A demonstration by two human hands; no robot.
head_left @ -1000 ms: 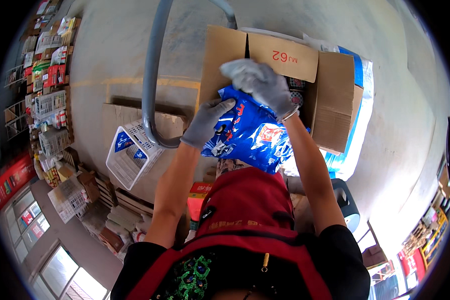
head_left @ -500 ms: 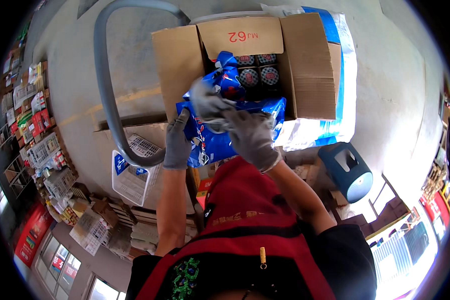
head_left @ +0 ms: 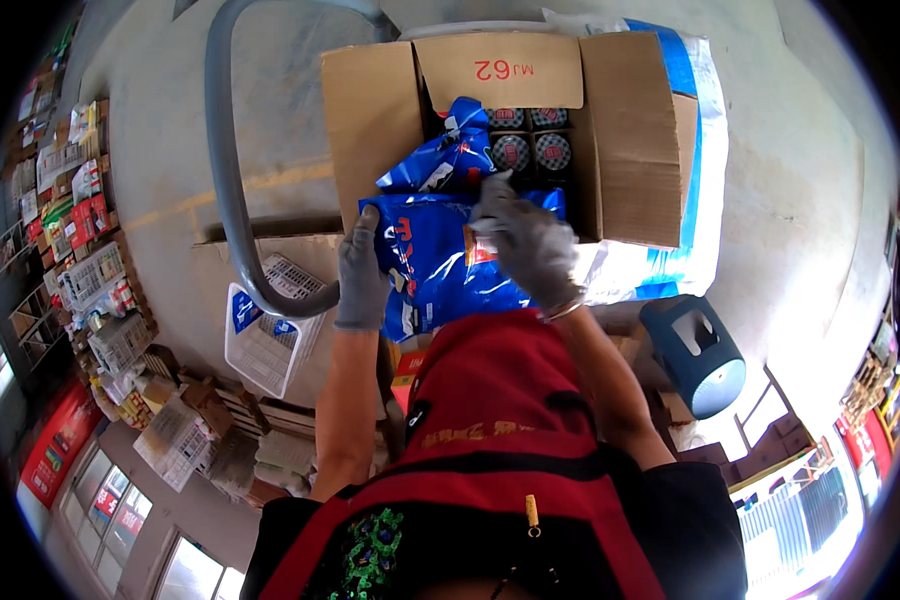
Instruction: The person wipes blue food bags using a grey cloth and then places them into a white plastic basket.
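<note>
My left hand (head_left: 361,275), in a grey glove, grips the left edge of a blue plastic bag (head_left: 430,285), thumb on top. The bag lies across the near side of an open cardboard box (head_left: 635,145). My right hand (head_left: 542,255), also gloved, is closed over the bag's right part. It holds what looks like a crumpled grey cloth (head_left: 494,195), its outline hard to tell from the glove. Behind, a second blue bag (head_left: 450,150) sits in the box's left side. Several round checkered-topped containers (head_left: 511,152) stand in dividers on the right.
A grey metal handle (head_left: 225,150) curves along the box's left. A white plastic basket (head_left: 260,350) lies below it. Under the box shows a white and blue sack (head_left: 705,200). A dark blue stool (head_left: 692,355) stands at the right. Stacked goods (head_left: 95,280) line the far left.
My right hand and the grey cloth have swung right, off the bag's left part, uncovering its printed front. My left hand keeps its grip. The view has shifted slightly.
</note>
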